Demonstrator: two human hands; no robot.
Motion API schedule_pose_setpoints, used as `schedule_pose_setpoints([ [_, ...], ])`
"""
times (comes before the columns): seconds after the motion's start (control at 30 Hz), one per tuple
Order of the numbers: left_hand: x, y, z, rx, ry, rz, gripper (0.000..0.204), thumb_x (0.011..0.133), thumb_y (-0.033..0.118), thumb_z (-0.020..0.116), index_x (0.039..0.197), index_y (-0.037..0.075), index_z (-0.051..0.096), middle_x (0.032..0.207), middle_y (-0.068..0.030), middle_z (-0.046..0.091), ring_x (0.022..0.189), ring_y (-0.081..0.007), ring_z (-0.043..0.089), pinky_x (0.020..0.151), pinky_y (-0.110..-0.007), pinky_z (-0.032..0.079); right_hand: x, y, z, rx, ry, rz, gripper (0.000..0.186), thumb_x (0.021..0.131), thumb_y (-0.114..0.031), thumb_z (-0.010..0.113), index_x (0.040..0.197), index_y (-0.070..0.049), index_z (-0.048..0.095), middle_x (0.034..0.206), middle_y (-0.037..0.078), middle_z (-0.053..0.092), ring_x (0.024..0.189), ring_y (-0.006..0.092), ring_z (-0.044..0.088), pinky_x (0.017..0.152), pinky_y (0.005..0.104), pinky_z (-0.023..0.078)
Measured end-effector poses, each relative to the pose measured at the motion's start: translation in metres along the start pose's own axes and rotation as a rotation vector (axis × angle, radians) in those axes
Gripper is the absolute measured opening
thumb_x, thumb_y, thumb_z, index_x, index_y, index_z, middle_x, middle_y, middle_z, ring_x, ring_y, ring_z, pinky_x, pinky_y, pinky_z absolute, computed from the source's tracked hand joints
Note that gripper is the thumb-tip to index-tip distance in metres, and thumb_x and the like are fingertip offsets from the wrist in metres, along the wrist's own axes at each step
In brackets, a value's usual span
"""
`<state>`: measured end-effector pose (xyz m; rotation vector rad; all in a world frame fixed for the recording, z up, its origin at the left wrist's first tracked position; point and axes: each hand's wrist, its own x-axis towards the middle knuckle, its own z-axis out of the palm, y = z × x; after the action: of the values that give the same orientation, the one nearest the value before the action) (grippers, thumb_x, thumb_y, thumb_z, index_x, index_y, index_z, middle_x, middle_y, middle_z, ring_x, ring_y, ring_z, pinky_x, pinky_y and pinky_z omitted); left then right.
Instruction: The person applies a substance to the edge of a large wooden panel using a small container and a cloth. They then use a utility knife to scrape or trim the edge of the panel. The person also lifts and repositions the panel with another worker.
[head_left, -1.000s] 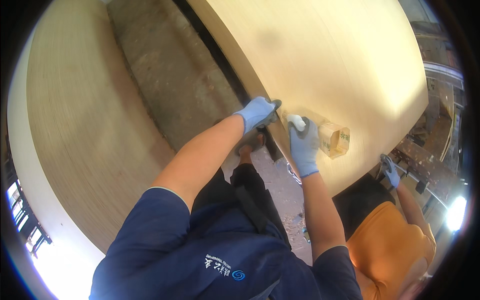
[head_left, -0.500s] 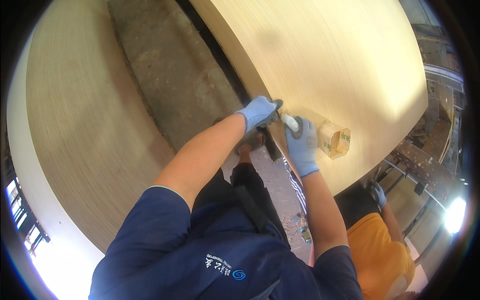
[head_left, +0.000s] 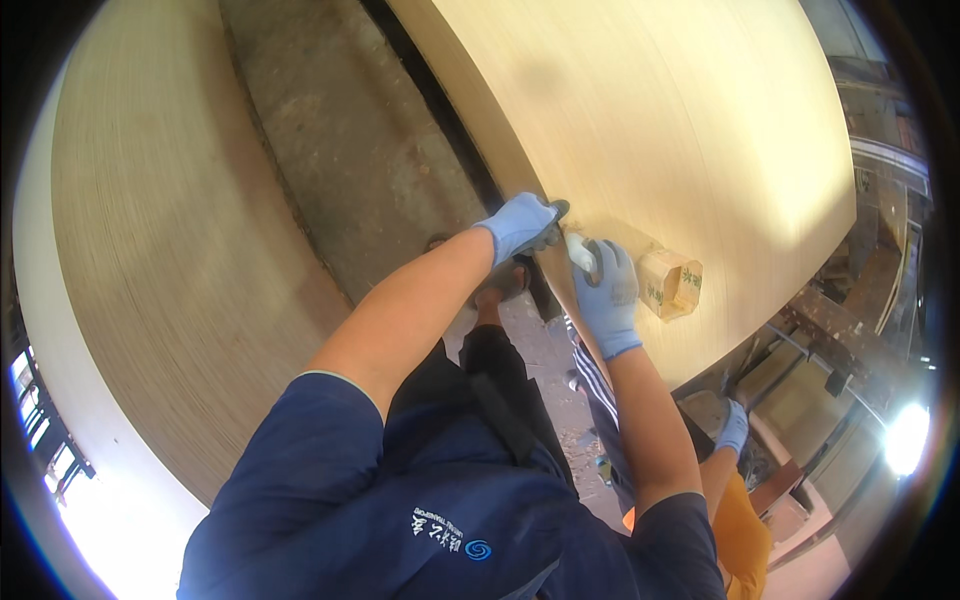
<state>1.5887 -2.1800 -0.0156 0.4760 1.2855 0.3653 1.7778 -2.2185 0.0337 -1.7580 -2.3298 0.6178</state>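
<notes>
My left hand, in a blue glove with dark fingertips, is closed at the near-left edge of a pale wood sheet stack. Whatever lies in its curled fingers is hidden. Just right of it, my right hand, gloved alike, is wrapped round a small white object with a rounded end. Its exact kind does not show; it points toward the left hand, low over the sheet. Beside the right hand, a many-sided brown tape-like roll core with green print rests on the sheet.
Another large wood stack stands to the left, across a strip of concrete floor. Lower right, a co-worker in an orange top has a blue-gloved hand out. Metal rails and wood lie beyond the right edge.
My right hand and the white object have shifted very slightly right and down. My left hand has hardly moved. The co-worker has moved lower and left, with their gloved hand lower too.
</notes>
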Motion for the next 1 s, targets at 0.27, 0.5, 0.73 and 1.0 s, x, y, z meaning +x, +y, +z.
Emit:
schedule_pose_setpoints([
  [0.27, 0.001, 0.0, 0.001, 0.045, 0.027, 0.007, 0.051, 0.096, 0.05, 0.057, 0.083, 0.001, 0.066, 0.07, -0.0072, 0.066, 0.053, -0.0158, 0.055, 0.046, -0.031, 0.045, 0.002, -0.004, -0.008, -0.02, -0.073, 0.024, 0.033, 0.08, -0.015, 0.068, 0.11, -0.005, 0.062, 0.112, 0.016, 0.063, 0.104, 0.036, 0.06, 0.09, 0.0452, 0.048],
  [0.5, -0.001, 0.001, 0.001, -0.021, 0.006, 0.008, 0.047, 0.096, 0.047, 0.057, 0.084, 0.002, 0.064, 0.068, -0.0062, 0.063, 0.051, -0.0149, 0.053, 0.045, -0.03, 0.043, 0.009, -0.005, -0.006, -0.007, 0.015, -0.145, 0.029, 0.081, -0.015, 0.067, 0.108, -0.006, 0.061, 0.108, 0.016, 0.063, 0.099, 0.036, 0.059, 0.087, 0.045, 0.048],
  [0.73, 0.001, 0.001, 0.0, -0.012, -0.013, -0.005, 0.049, 0.096, 0.048, 0.057, 0.086, 0.001, 0.065, 0.069, -0.0073, 0.065, 0.05, -0.0151, 0.054, 0.045, -0.03, 0.044, 0.01, -0.007, -0.01, -0.054, 0.015, -0.155, 0.028, 0.082, -0.017, 0.065, 0.108, -0.008, 0.061, 0.107, 0.014, 0.063, 0.097, 0.0354, 0.06, 0.086, 0.0452, 0.048],
  [1.0, 0.001, 0.001, 0.0, 0.026, -0.01, -0.007, 0.049, 0.096, 0.049, 0.056, 0.086, 0.002, 0.066, 0.069, -0.0068, 0.064, 0.051, -0.0152, 0.054, 0.045, -0.03, 0.044, 0.011, -0.008, -0.012, -0.111, -0.036, -0.152, 0.027, 0.084, -0.017, 0.062, 0.109, -0.009, 0.06, 0.11, 0.013, 0.062, 0.097, 0.0343, 0.06, 0.085, 0.0453, 0.048],
])
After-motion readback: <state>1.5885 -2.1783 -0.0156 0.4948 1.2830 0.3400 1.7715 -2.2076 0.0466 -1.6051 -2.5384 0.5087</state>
